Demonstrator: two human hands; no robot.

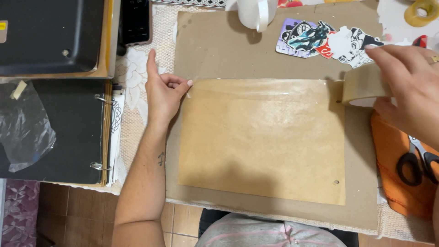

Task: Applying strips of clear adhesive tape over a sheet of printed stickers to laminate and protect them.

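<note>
While the clear strip of tape (260,87) stretches along the top edge of the tan paper sheet (260,142), we are midway through a taping pass, as we judge it. Our left hand (161,91) lies mostly loose on the cardboard backing (256,50), index finger pointing away from us, thumb and curled fingers pressing the strip's left end at the sheet's top left corner. Our right hand (407,87) is wrapped around the roll of packing tape (363,84), gripping it at the sheet's top right corner, just past the edge. The strip looks laid across the full width, so the next move, by our reckoning, calls for smoothing it flat and severing it from the roll; the black-handled scissors (418,162) sit close by on an orange cloth (393,151), near our right wrist.

Now the surface: the cardboard rests on a pale lace tablecloth (132,64). Beyond the sheet lies a cluster of stickers (320,39), and a white mug (256,13) stands at the far edge. To the left we have a black ring binder (68,132) with a crumpled bit of clear plastic (25,128) on it, a dark tray (50,34) beyond that, and a phone (135,20). Below the table edge, brown floor tiles (68,206) show.
</note>
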